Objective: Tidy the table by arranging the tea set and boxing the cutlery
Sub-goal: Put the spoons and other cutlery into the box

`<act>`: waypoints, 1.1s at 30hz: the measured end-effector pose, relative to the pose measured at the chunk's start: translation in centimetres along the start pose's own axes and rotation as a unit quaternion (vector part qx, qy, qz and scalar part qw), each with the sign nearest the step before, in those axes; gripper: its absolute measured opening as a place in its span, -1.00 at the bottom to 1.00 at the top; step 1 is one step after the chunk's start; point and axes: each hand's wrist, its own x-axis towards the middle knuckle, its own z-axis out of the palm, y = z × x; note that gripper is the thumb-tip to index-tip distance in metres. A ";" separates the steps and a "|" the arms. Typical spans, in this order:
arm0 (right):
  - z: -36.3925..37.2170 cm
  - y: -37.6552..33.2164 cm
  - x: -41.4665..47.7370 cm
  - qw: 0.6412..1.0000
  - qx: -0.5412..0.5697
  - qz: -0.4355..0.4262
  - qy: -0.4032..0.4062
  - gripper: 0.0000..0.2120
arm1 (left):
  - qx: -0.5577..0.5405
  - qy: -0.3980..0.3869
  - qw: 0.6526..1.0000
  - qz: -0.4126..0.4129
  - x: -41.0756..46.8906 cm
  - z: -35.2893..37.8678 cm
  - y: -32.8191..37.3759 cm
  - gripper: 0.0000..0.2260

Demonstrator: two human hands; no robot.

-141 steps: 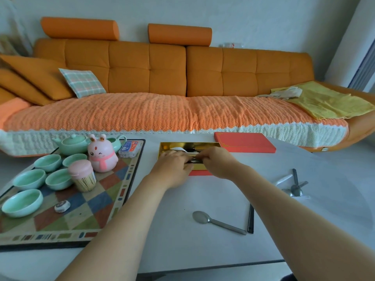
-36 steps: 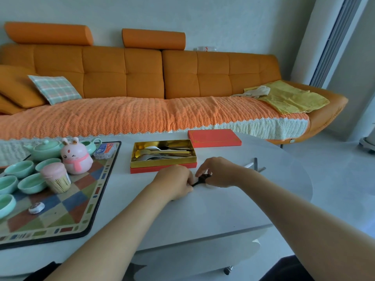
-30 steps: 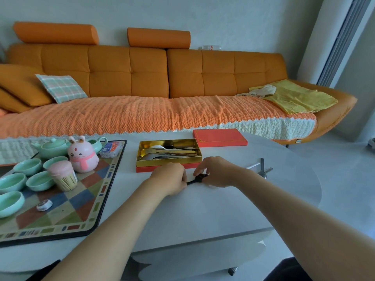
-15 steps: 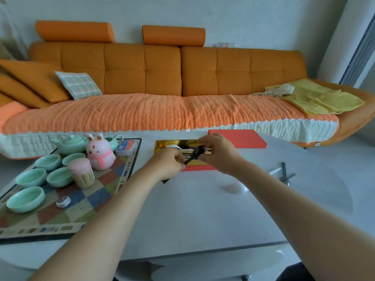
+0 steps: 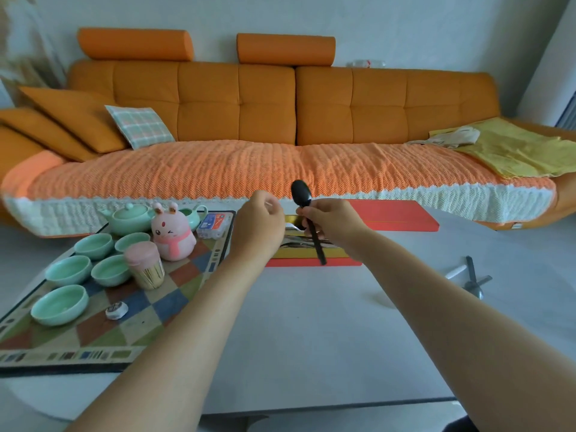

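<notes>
Black spoon (image 5: 301,193) is dead centre of the frame, bowl end up, handle slanting down over the open gold-lined box (image 5: 296,262). Right hand (image 5: 333,221) has its fingers wrapped round the handle. Left hand (image 5: 257,227) sits just left of the spoon, not touching it, fingers curled in, can't tell if anything's inside. Red lid (image 5: 392,215) is right of the box, tea tray (image 5: 93,353) lower left.

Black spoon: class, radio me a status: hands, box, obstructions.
Right hand grips black spoon, bowl up, over open gold box. Left hand curled, apparently empty. Nothing blocks the box; cutlery loose at right.

Cutlery box (image 5: 299,252) right of tray (image 5: 93,335)
</notes>
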 end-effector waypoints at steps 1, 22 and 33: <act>-0.1 -0.1 0.1 0.999 -0.033 -0.011 -0.009 -0.82 | -0.023 0.006 1.000 0.011 0.4 -0.2 -0.2 -0.80; -1.0 3.8 5.2 0.922 -0.386 -0.041 0.019 -0.70 | 0.186 -0.129 0.965 0.129 3.2 3.0 -5.1 -0.62; -0.5 4.7 7.0 0.880 -0.472 -0.038 0.027 -0.60 | 0.249 -0.227 0.928 0.162 3.6 4.0 -5.2 -0.55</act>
